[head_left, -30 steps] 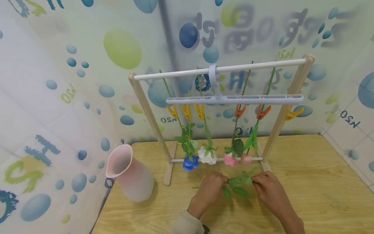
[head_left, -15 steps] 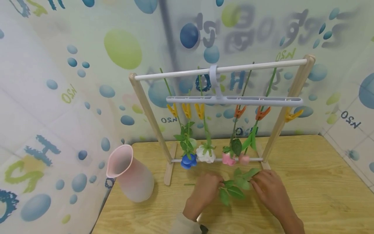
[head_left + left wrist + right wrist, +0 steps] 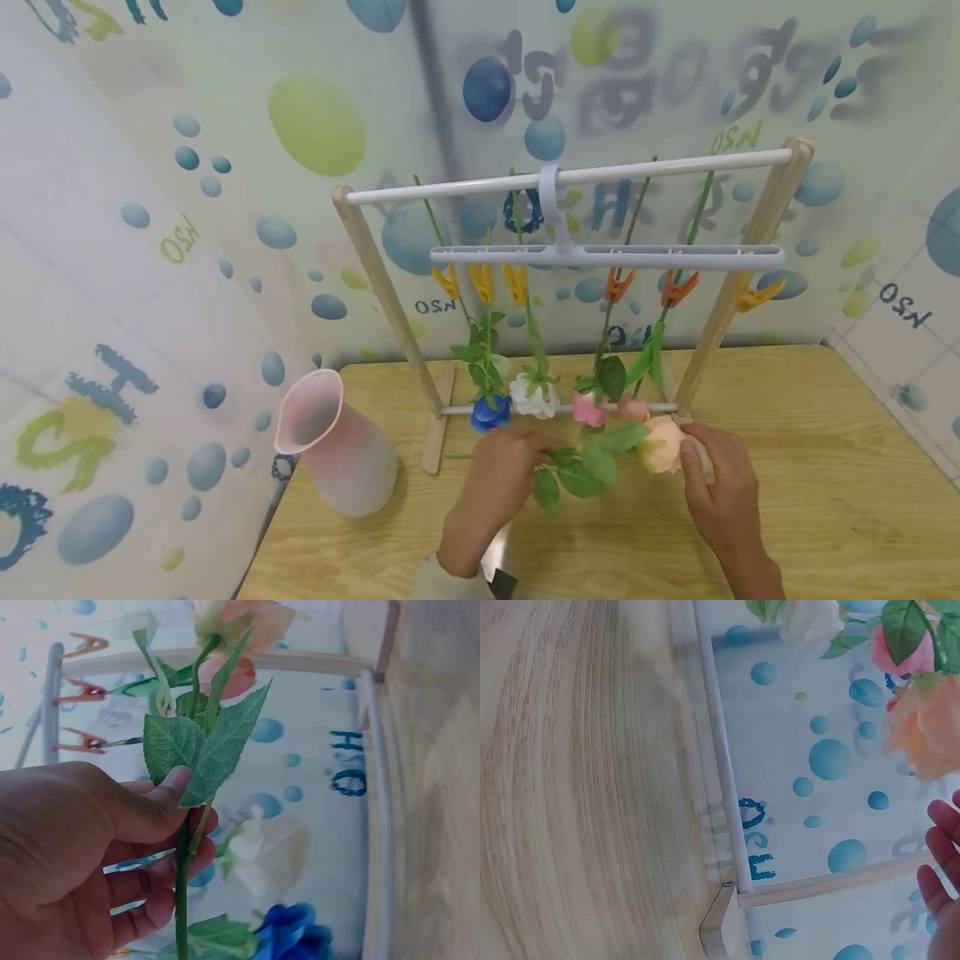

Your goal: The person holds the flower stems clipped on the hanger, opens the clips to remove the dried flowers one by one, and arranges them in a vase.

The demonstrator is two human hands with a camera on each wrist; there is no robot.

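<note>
Flower (image 3: 598, 460) at 5 o'clock in head view, probably light with springy stem (image 3: 182, 889) and crushable petals (image 3: 663, 446), best held by stem, where left hand (image 3: 498, 473) pinches it; right hand (image 3: 722, 482) loosely bent at petals, can't tell if gripping.

In head view, vase (image 3: 341, 454) on table (image 3: 825, 467) at lower left, rack (image 3: 465, 188) at centre, behind flower (image 3: 598, 461).
</note>
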